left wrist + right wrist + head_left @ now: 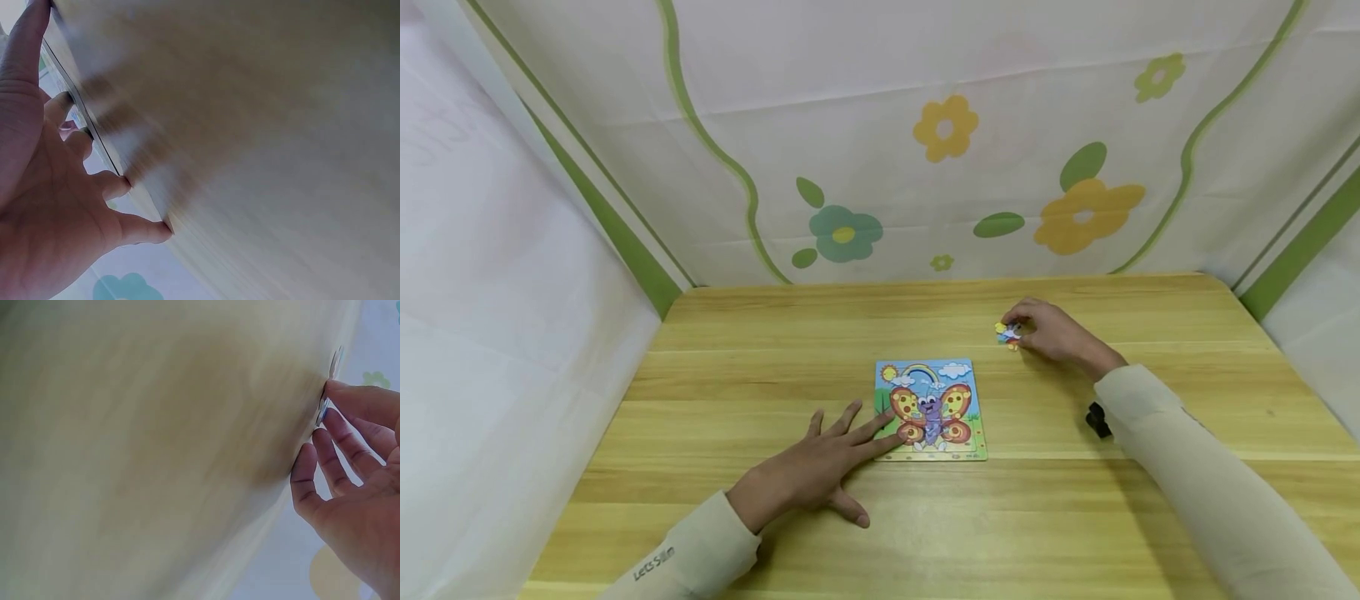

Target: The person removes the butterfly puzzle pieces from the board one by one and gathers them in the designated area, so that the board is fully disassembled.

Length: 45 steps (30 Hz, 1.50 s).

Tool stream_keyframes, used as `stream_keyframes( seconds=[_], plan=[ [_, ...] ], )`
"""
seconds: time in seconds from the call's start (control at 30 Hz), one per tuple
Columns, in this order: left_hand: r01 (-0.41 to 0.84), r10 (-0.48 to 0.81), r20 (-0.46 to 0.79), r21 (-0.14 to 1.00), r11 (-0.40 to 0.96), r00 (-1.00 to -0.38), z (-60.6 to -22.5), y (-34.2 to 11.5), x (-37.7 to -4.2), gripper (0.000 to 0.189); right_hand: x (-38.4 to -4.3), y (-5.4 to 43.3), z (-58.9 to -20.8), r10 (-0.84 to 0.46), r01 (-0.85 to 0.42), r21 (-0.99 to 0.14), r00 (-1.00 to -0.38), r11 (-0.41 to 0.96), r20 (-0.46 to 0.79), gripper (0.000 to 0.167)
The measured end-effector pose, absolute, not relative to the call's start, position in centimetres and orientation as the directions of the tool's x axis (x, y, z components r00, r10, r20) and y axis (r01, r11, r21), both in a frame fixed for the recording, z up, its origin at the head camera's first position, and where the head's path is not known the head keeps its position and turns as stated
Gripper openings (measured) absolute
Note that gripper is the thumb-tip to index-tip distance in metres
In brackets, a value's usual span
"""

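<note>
A square butterfly picture puzzle (931, 410) lies flat near the middle of the table, its picture showing a sun, a rainbow and a purple butterfly. My left hand (820, 462) is spread, with two fingertips on the puzzle's left side and the others on the wood. Toward the back right, a few small colourful puzzle pieces (1008, 336) lie together on the table. Thumb and fingers of my right hand (1051, 331) pinch at these pieces, hiding part of them. Seen edge-on in the right wrist view, a thin piece (336, 361) stands out beyond the thumb.
A small black object (1099, 419) lies beside my right sleeve. The wooden table (760, 350) ends at a white flower-printed cloth (880, 167) behind, with more white cloth at the left and right sides.
</note>
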<state>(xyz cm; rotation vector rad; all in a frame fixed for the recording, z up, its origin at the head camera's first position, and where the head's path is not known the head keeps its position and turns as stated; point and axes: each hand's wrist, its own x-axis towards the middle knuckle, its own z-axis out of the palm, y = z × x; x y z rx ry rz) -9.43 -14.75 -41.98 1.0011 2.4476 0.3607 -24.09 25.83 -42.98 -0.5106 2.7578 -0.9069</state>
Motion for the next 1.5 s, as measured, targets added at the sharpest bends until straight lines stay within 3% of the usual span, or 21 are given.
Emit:
stream_keyframes(
  seconds=[0.57,0.87,1.13,1.5],
  plan=[
    [0.581,0.714,-0.322,0.421,0.696,-0.622,-41.7,-14.6,-9.5,0.107,-24.1,26.1,-43.2,-0.375,-0.260,-0.601,-0.924,0.756,-0.072,0.035],
    [0.559,0.699,-0.340,0.428,0.710,-0.629,-41.6,-14.8,-9.3,0.108,-23.4,24.6,-42.0,-0.374,-0.252,-0.639,-0.926,0.727,-0.060,0.044],
    [0.567,0.703,-0.335,0.421,0.707,-0.627,-41.7,-14.8,-9.4,0.107,-22.6,21.3,-41.3,-0.460,-0.361,-0.646,-0.888,0.673,0.017,0.042],
    [0.578,0.715,-0.326,0.427,0.695,-0.618,-41.7,-14.8,-9.4,0.107,-21.3,17.5,-41.0,-0.559,-0.434,-0.643,-0.829,0.631,0.012,0.042]
  ],
)
